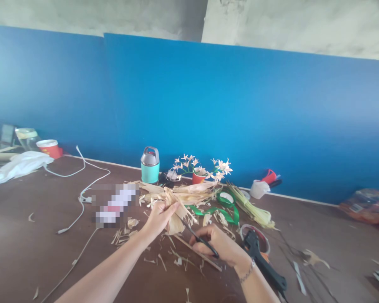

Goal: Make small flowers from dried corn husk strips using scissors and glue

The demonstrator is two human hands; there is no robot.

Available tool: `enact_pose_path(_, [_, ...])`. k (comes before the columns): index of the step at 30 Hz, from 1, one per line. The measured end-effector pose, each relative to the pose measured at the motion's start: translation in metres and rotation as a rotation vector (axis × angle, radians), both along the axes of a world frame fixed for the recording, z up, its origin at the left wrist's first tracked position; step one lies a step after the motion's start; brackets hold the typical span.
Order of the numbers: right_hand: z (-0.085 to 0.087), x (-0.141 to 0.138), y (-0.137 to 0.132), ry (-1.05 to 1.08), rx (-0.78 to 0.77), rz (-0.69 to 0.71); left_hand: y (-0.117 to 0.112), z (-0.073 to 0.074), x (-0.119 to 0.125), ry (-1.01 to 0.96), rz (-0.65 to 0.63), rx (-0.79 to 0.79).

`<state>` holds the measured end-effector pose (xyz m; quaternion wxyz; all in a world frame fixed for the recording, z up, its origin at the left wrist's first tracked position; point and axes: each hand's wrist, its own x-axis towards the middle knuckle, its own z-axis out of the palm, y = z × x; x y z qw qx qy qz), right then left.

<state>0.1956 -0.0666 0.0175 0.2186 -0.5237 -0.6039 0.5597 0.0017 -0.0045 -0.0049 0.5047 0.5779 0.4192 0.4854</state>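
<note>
Pinched in my left hand (pixel 160 216) is a pale, dry corn husk (pixel 174 225), held above the middle of the table. My right hand (pixel 216 244) is closed around black-handled scissors (pixel 204 240), whose blades reach up and left to the husk's edge. Beneath my hands lies a thin wooden stick (pixel 210 260) among husk scraps. More dry husks (pixel 192 193) are heaped just beyond my left hand. A green ribbon (pixel 232 210) curls to the right of the heap.
Behind the husks stand a turquoise container (pixel 150 170) and a red cup (pixel 198 177) with pale flowers. A black glue gun (pixel 262 261) lies right of my right wrist, by a tape roll (pixel 255 231). Green-yellow stalks (pixel 252 208) lie behind. White cables (pixel 82 198) cross the left side.
</note>
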Motion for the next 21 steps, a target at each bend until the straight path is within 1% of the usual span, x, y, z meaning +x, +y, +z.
enact_pose_path(2, [0.0009, -0.0002, -0.0005, 0.029, -0.039, -0.005, 0.0003, 0.0011, -0.0006, 0.009, 0.019, 0.016])
enact_pose_path(6, [0.0037, -0.0012, -0.0018, 0.024, -0.091, 0.005, 0.0019, 0.0036, -0.0034, 0.094, 0.127, 0.073])
enact_pose_path(8, [0.0045, -0.0016, -0.0022, 0.022, -0.103, 0.019, 0.002, 0.0044, -0.0044, 0.132, 0.16, 0.09])
enact_pose_path(14, [0.0028, -0.0019, -0.0021, 0.011, -0.091, 0.021, -0.0011, 0.0056, -0.0021, 0.129, 0.15, 0.112])
enact_pose_path(21, [0.0036, -0.0048, -0.0025, 0.019, -0.094, 0.019, -0.0017, 0.0051, -0.0005, 0.177, 0.15, 0.111])
